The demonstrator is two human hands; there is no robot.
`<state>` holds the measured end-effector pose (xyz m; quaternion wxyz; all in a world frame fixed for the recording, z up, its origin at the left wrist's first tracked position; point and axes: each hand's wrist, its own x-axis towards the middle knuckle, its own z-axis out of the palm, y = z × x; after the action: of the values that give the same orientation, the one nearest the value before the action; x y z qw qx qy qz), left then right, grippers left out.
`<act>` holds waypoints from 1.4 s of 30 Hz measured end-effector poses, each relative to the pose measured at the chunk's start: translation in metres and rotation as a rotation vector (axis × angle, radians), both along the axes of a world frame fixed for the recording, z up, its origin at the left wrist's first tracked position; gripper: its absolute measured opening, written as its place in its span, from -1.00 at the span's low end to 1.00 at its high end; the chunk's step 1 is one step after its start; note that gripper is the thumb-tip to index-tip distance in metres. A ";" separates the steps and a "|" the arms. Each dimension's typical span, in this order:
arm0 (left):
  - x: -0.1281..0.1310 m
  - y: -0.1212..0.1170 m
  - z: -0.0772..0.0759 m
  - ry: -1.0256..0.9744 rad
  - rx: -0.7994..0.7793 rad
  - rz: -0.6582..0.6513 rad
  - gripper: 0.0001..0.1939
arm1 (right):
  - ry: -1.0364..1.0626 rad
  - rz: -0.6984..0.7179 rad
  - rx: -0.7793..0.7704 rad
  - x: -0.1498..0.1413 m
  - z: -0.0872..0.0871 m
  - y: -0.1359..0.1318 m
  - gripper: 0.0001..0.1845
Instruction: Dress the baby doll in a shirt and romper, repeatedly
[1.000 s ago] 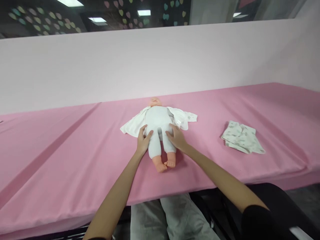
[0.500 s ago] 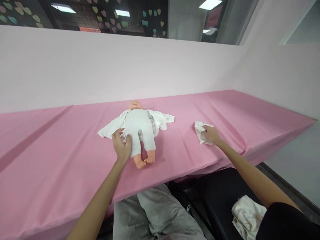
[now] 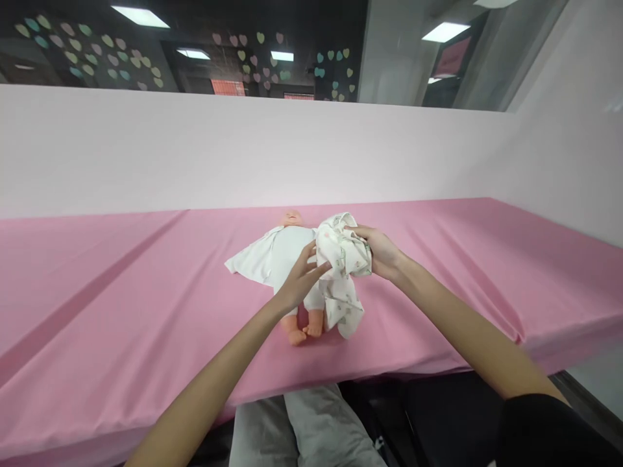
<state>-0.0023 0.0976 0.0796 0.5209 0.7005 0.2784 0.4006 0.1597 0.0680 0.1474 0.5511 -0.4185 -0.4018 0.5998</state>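
A baby doll in white clothing lies on its back, bare feet toward me. A white garment is spread beneath it and sticks out on the left. My right hand grips a crumpled white printed baby garment at its right side, held up beside the doll. The cloth's lower part hangs down by the doll's leg and hides the doll's right-hand side in this view. Over the doll's middle, my left hand reaches to the left edge of the cloth, thumb and fingers apart.
A pink-covered table runs along a white wall, with another wall at the right. My legs in grey trousers and a black chair are below the table's front edge.
My right hand has come left from the far side of the table with the printed cloth, which now hangs loosely unfolded. My left hand has risen over the doll toward it. The view has shifted.
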 end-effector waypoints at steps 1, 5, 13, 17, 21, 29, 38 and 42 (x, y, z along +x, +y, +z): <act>-0.006 0.004 0.001 -0.002 0.085 0.118 -0.45 | 0.004 0.001 0.000 -0.002 0.000 0.004 -0.92; -0.026 0.012 0.012 0.071 0.625 0.325 -0.53 | 0.036 0.077 -0.069 -0.014 0.000 0.017 -0.85; -0.031 0.016 0.016 0.474 1.005 0.311 -0.60 | 0.057 0.266 -0.080 -0.032 -0.013 0.034 -0.77; -0.034 0.021 0.018 0.578 1.011 0.299 -0.61 | -0.044 0.267 -0.076 -0.032 -0.014 0.034 -0.72; -0.041 0.038 0.030 0.676 1.052 0.393 -0.59 | -0.263 0.275 0.047 -0.033 -0.011 0.026 -0.68; -0.041 0.030 0.038 0.529 0.637 0.550 -0.72 | -0.458 0.074 0.197 -0.032 -0.022 0.016 -0.67; -0.018 0.000 0.041 0.134 0.143 0.054 -0.49 | -0.271 0.000 0.171 -0.034 -0.006 0.006 -0.70; -0.012 0.004 0.043 0.098 0.168 0.061 -0.54 | -0.328 -0.113 0.306 -0.025 0.000 0.011 -0.68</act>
<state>-0.0144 0.1020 0.1230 0.4337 0.7516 0.2900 0.4036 0.1349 0.0786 0.1469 0.5683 -0.4438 -0.5481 0.4238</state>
